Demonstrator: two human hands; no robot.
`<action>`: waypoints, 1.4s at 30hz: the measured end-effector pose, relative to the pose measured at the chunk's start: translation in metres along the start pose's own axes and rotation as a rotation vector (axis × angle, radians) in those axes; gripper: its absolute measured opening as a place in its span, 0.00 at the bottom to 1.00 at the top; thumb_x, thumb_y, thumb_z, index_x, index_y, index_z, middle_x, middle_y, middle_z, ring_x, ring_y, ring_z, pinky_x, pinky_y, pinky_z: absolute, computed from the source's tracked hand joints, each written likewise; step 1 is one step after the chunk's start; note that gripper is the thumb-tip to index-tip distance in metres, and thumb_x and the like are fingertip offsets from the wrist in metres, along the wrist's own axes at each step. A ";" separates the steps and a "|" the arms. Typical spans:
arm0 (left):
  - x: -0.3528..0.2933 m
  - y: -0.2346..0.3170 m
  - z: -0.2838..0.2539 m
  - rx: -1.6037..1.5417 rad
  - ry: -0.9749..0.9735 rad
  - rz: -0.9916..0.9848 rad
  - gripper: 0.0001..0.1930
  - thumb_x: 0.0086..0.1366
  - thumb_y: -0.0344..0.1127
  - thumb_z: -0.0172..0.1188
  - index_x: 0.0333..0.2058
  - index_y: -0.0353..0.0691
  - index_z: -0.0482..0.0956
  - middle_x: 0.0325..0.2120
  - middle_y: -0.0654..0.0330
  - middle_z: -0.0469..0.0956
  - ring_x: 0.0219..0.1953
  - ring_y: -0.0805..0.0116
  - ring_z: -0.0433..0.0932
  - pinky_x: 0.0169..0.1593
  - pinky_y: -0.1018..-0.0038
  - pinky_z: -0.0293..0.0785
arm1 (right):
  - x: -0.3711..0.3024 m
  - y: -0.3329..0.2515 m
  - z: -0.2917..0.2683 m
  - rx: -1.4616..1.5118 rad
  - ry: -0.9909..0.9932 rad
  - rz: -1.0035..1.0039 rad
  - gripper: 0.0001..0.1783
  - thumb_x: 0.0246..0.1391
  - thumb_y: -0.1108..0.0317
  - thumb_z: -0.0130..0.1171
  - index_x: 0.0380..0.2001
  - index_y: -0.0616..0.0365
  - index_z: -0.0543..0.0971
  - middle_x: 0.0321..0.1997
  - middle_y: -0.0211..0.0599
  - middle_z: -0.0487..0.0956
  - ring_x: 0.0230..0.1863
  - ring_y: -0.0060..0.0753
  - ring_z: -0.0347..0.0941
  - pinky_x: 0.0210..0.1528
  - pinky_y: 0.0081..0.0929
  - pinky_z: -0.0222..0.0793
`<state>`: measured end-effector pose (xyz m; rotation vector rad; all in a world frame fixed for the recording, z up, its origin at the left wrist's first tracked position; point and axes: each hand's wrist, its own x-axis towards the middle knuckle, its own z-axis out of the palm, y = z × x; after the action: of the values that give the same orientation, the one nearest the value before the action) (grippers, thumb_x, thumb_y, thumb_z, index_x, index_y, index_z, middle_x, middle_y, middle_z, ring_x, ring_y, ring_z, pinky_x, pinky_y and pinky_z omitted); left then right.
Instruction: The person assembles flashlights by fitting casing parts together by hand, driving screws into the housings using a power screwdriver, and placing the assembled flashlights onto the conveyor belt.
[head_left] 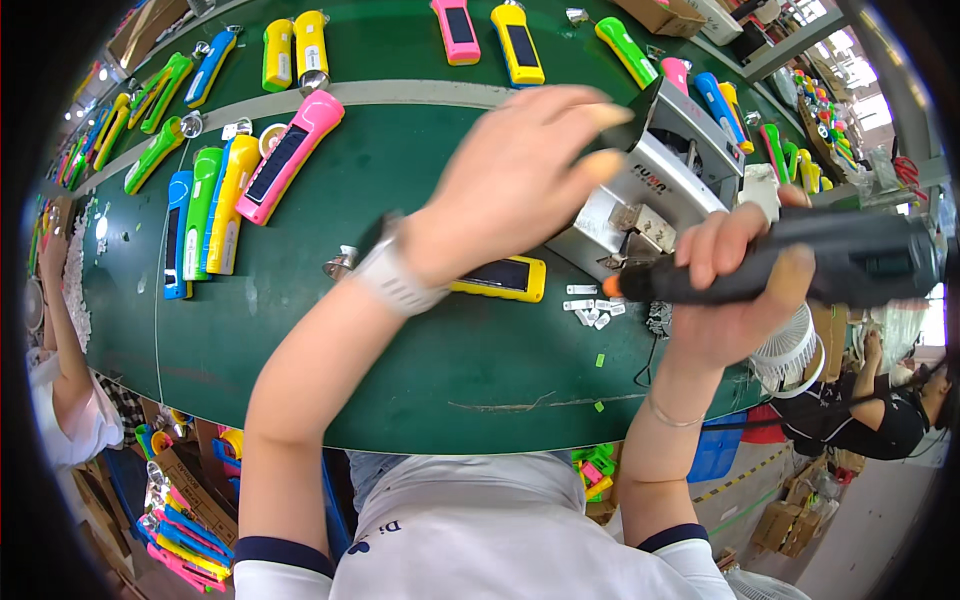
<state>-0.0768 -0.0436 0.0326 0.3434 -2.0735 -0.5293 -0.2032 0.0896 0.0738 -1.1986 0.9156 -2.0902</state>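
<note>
Right of centre on the smooth green table (390,390), see a silver sheet-metal box (680,205), flat-sided and open above, with dark parts inside, too shadowed to name. Low at the right, past the table edge, note a blue plastic crate (712,455), contents unclear. Under the near edge, find heaped green and pink plastic pieces (597,468); on the near-left floor, beside brown cardboard (205,490), more bright handles (185,545) in a tangled pile.

Gripping with the right hand (722,322), fingers and thumb wrapped round, a black power screwdriver (855,255), rounded and matte, orange tip (611,286) pointing left, near the box's near side. Holding the left hand (505,175) loose by the box's left side, thumb and forefinger parted, nothing seen between; impossible to judge contact with the metal.

Partly under the left forearm, note a yellow torch (505,275) with a glossy dark panel, and to its right, small white oblong pieces (579,290). Farther left, see long blue (178,235), green (203,215), yellow (230,205) and pink torches (290,160) side by side.
</note>
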 end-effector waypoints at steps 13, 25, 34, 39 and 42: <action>-0.089 -0.007 -0.069 0.297 -0.562 -0.167 0.24 0.45 0.44 0.70 0.41 0.41 0.75 0.31 0.59 0.76 0.37 0.60 0.74 0.45 0.66 0.69 | -0.030 0.040 0.022 -0.071 -0.181 0.104 0.29 0.52 0.48 0.59 0.50 0.50 0.63 0.21 0.30 0.68 0.17 0.27 0.64 0.23 0.28 0.63; -0.106 0.021 -0.082 0.363 -0.539 -0.078 0.25 0.46 0.43 0.68 0.44 0.43 0.76 0.34 0.61 0.74 0.37 0.62 0.73 0.48 0.64 0.67 | -0.030 0.020 -0.008 0.102 -0.245 -0.116 0.41 0.50 0.38 0.56 0.57 0.55 0.58 0.28 0.36 0.72 0.25 0.31 0.70 0.31 0.33 0.69; -0.137 0.036 -0.090 0.374 -0.404 -0.204 0.24 0.43 0.42 0.69 0.42 0.43 0.77 0.36 0.62 0.74 0.43 0.64 0.71 0.54 0.61 0.63 | -0.072 -0.018 -0.011 -1.358 -0.186 0.327 0.16 0.43 0.63 0.66 0.35 0.60 0.80 0.32 0.40 0.78 0.36 0.39 0.73 0.37 0.30 0.68; -0.138 0.032 -0.089 0.347 -0.391 -0.222 0.22 0.44 0.42 0.69 0.39 0.43 0.77 0.35 0.62 0.75 0.42 0.63 0.72 0.54 0.61 0.64 | -0.080 0.042 0.028 -1.228 -0.658 0.053 0.28 0.39 0.57 0.68 0.45 0.56 0.75 0.44 0.38 0.73 0.46 0.43 0.67 0.48 0.38 0.64; -0.138 0.027 -0.085 0.334 -0.348 -0.205 0.21 0.44 0.42 0.69 0.38 0.42 0.77 0.35 0.63 0.74 0.40 0.63 0.72 0.51 0.62 0.64 | -0.087 0.066 0.025 -1.169 -0.658 0.049 0.26 0.38 0.60 0.69 0.43 0.56 0.75 0.40 0.36 0.72 0.43 0.42 0.67 0.44 0.36 0.65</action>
<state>0.0667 0.0206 -0.0144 0.7067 -2.4859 -0.3807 -0.1335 0.1062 -0.0128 -2.1616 1.8180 -0.8373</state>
